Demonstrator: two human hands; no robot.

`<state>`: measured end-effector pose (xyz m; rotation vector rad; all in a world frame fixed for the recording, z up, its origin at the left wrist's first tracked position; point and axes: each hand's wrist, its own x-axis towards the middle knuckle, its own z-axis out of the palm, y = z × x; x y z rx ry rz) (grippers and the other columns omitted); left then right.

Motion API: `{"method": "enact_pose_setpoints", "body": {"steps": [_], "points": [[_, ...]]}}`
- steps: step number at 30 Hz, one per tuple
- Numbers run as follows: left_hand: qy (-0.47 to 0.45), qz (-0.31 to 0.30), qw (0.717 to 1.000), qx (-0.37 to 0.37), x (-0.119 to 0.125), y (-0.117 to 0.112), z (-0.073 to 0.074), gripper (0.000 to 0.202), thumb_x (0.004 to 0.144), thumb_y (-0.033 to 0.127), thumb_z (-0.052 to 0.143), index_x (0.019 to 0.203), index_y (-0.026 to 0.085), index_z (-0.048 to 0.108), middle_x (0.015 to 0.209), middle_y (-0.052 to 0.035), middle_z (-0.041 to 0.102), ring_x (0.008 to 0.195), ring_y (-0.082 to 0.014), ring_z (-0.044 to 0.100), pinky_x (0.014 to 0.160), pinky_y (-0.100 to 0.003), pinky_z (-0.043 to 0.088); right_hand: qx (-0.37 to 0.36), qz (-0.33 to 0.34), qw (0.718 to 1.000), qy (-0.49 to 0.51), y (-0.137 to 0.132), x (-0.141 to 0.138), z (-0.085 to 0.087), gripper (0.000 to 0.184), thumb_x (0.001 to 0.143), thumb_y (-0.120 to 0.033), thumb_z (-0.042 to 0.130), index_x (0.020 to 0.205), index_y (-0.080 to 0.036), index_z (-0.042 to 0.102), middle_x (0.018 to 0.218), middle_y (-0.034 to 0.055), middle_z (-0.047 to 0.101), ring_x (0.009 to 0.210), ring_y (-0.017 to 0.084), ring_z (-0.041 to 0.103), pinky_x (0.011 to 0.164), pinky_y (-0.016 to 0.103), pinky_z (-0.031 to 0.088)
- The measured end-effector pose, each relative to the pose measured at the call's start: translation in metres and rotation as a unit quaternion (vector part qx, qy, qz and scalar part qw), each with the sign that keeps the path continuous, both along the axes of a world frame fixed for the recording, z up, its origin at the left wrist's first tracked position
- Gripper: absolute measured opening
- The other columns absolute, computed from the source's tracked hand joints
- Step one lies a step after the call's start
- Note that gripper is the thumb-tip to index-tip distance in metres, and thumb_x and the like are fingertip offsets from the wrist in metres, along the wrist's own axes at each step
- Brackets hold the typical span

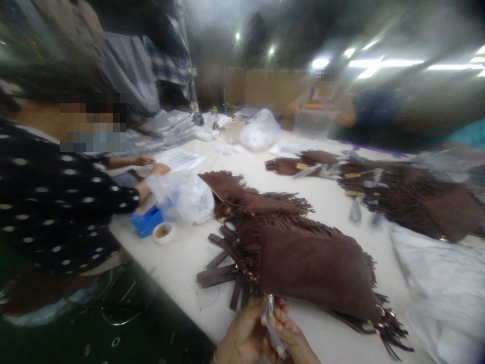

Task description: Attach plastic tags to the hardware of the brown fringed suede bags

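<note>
A brown fringed bag (314, 268) lies flat at the table's near edge, on top of other brown fringed pieces. Just in front of its lower left corner, my left hand (240, 333) and my right hand (293, 336) meet, fingers closed. Between them is a narrow plastic-wrapped strip (271, 326), its upper end at the bag's edge. It looks like a wrapped zipper pull, though blur hides the detail. Brown straps (217, 270) with gold-coloured rings fan out to the left of the bag.
More fringed bags (420, 194) lie at the right, with white wrapping (443, 283) nearby. Across to the left, a person in a polka-dot top (64, 197) handles a white plastic bag (189, 197); a tape roll (164, 232) and blue dispenser (146, 221) are close. Another person stands behind.
</note>
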<state>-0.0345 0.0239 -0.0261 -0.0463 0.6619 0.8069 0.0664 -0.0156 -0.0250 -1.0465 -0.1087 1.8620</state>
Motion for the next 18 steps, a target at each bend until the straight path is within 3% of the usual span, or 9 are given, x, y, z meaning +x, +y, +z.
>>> {"method": "enact_pose_setpoints", "body": {"steps": [5, 9, 11, 13, 15, 16, 17, 18], "points": [[0.089, 0.005, 0.99, 0.113, -0.012, 0.002, 0.019, 0.012, 0.073, 0.016, 0.072, 0.081, 0.007, 0.075, 0.09, -0.0155, 0.073, 0.087, -0.0228, 0.066, 0.074, -0.026, 0.048, -0.004, -0.013, 1.0, -0.005, 0.0, 0.0, -0.004, 0.036, 0.054, -0.029, 0.091, 0.072, -0.019, 0.062, 0.066, -0.0032, 0.067, 0.046, 0.007, 0.055, 0.05, 0.02, 0.048], [0.083, 0.003, 0.987, 0.135, -0.012, 0.002, 0.025, 0.01, 0.069, 0.014, 0.069, 0.074, 0.008, 0.075, 0.085, -0.0143, 0.071, 0.1, -0.0269, 0.063, 0.087, -0.029, 0.046, 0.001, -0.015, 1.0, 0.006, 0.001, 0.001, -0.006, 0.038, 0.053, -0.029, 0.092, 0.073, -0.019, 0.061, 0.068, -0.0026, 0.068, 0.049, 0.008, 0.058, 0.051, 0.02, 0.047], [0.064, -0.02, 0.985, 0.158, -0.009, 0.003, 0.027, 0.011, 0.071, 0.016, 0.068, 0.074, 0.009, 0.074, 0.077, -0.0116, 0.069, 0.097, -0.0257, 0.063, 0.089, -0.029, 0.045, 0.013, -0.017, 1.0, -0.001, 0.002, 0.0, -0.009, 0.04, 0.054, -0.031, 0.092, 0.075, -0.019, 0.061, 0.069, -0.0024, 0.068, 0.048, 0.008, 0.057, 0.05, 0.02, 0.046], [0.095, -0.057, 0.975, 0.193, -0.008, 0.005, 0.032, 0.014, 0.073, 0.022, 0.068, 0.074, 0.009, 0.074, 0.072, -0.0091, 0.067, 0.085, -0.0237, 0.065, 0.081, -0.029, 0.046, 0.048, -0.025, 0.998, -0.042, 0.001, 0.0, -0.012, 0.041, 0.057, -0.038, 0.089, 0.077, -0.019, 0.059, 0.067, -0.0027, 0.066, 0.046, 0.007, 0.053, 0.048, 0.019, 0.043], [0.201, -0.107, 0.941, 0.249, -0.012, 0.004, 0.039, 0.023, 0.074, 0.032, 0.069, 0.074, 0.01, 0.073, 0.07, -0.0084, 0.068, 0.075, -0.023, 0.064, 0.073, -0.029, 0.047, 0.092, -0.034, 0.989, -0.114, -0.003, 0.003, -0.015, 0.043, 0.059, -0.045, 0.086, 0.078, -0.018, 0.058, 0.06, -0.0043, 0.061, 0.043, 0.006, 0.048, 0.044, 0.018, 0.037], [0.28, -0.126, 0.909, 0.284, -0.017, 0.003, 0.043, 0.028, 0.074, 0.038, 0.069, 0.076, 0.011, 0.073, 0.071, -0.0085, 0.069, 0.073, -0.0235, 0.064, 0.072, -0.03, 0.047, 0.109, -0.037, 0.982, -0.15, -0.007, 0.007, -0.015, 0.044, 0.06, -0.048, 0.084, 0.079, -0.018, 0.057, 0.057, -0.0052, 0.059, 0.042, 0.006, 0.047, 0.043, 0.018, 0.035], [0.37, -0.127, 0.863, 0.321, -0.023, 0.002, 0.046, 0.029, 0.074, 0.041, 0.069, 0.078, 0.013, 0.073, 0.074, -0.0086, 0.07, 0.077, -0.0253, 0.065, 0.075, -0.031, 0.047, 0.121, -0.038, 0.974, -0.185, -0.01, 0.011, -0.013, 0.044, 0.061, -0.05, 0.082, 0.08, -0.019, 0.057, 0.055, -0.0058, 0.057, 0.043, 0.007, 0.047, 0.043, 0.018, 0.033], [0.459, -0.09, 0.809, 0.357, -0.032, 0.003, 0.046, 0.029, 0.075, 0.043, 0.067, 0.086, 0.016, 0.073, 0.084, -0.008, 0.072, 0.086, -0.0269, 0.065, 0.081, -0.033, 0.047, 0.136, -0.036, 0.964, -0.225, -0.014, 0.017, -0.011, 0.044, 0.062, -0.051, 0.081, 0.08, -0.019, 0.058, 0.055, -0.0059, 0.057, 0.044, 0.009, 0.049, 0.043, 0.018, 0.034]]}}
